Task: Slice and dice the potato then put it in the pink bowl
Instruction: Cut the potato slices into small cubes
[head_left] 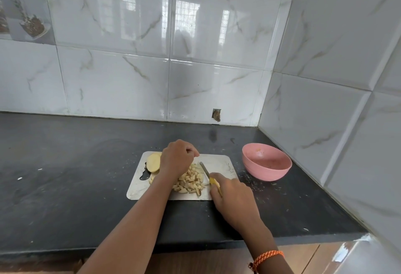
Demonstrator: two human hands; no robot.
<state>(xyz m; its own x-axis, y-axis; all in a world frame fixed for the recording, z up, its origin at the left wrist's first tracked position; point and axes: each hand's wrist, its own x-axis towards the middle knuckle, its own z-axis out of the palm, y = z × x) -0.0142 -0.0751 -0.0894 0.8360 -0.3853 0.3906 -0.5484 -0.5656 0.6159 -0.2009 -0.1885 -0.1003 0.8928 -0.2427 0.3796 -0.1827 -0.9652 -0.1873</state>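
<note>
The right hand (233,195) grips the knife (209,178). The left hand (176,158) is curled over the potato bits (191,181); what it holds is hidden. Cut slowly, fingers tucked back.

Landmark: cutting board (219,163), a pale rectangle with rounded corners, lay flat on the counter. Diced potato (191,181) sat in a loose heap at the board's centre, small pale cubes with some brown skin. Uncut potato slices (153,162), pale yellow ovals, lay stacked at the board's left end. Pink bowl (267,162) stood upright off the board's right edge, near it, not touching, with only specks inside.
</note>
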